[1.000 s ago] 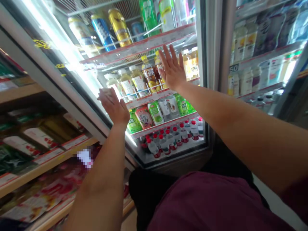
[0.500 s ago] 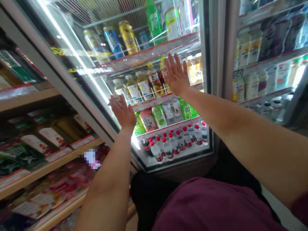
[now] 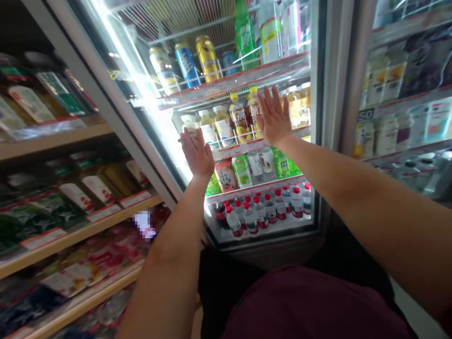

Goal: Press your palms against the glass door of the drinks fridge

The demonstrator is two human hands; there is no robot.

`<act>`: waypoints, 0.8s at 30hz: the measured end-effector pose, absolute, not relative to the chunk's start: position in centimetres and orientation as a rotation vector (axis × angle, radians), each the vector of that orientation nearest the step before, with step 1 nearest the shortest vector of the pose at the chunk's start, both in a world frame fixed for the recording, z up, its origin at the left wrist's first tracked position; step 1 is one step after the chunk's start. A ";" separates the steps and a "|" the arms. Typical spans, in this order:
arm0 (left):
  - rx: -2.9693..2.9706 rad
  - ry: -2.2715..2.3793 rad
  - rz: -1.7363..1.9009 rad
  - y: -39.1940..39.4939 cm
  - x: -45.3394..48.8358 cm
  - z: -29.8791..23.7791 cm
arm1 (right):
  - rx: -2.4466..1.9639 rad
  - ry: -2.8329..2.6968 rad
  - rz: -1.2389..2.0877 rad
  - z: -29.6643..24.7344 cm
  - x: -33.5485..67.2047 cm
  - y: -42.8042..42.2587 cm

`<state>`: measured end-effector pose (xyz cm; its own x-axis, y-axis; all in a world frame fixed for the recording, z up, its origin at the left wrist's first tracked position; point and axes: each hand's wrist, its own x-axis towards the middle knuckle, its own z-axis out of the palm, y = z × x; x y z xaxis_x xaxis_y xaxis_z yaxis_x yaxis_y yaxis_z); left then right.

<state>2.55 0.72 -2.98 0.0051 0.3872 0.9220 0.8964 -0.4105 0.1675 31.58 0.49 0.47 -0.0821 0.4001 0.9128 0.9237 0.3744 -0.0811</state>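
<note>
My left hand [image 3: 198,153] is stretched out flat with fingers apart, in front of the left part of a lit glass-door drinks fridge [image 3: 319,155]. Higher and to the right, my right hand [image 3: 273,117] is likewise spread, palm toward the glass. Both seem to rest on the door, though contact cannot be made out for certain. Behind the glass, yellow-capped tea bottles [image 3: 239,120] stand just left of my right hand. Pale-labelled bottles [image 3: 223,127] are between the two hands. One white-capped bottle [image 3: 189,121] is partly covered by my left fingers.
Cans [image 3: 208,59] line the fridge's upper shelf; red-capped water bottles [image 3: 250,219] fill its bottom. On the left are wooden shelves [image 3: 52,146] with bottles and packaged goods. Another drinks cooler [image 3: 406,103] stands to the right. My dark red shirt [image 3: 307,306] shows below.
The view has shifted slightly, so the fridge and both hands sit further right in the picture. Both hands stay spread at about the same places in front of the door.
</note>
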 end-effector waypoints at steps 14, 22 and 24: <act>-1.808 -1.367 -1.346 0.5 4.8 -2.1 | -1.122 -1.685 -0.557 -4.9 31.8 0.6; -1.937 -1.176 -1.385 2.3 7.6 -3.0 | -0.936 -1.846 -0.626 -3.6 30.3 -1.6; -1.964 -1.114 -1.409 2.8 8.2 -3.4 | -0.804 -1.928 -0.599 -2.9 29.1 -1.7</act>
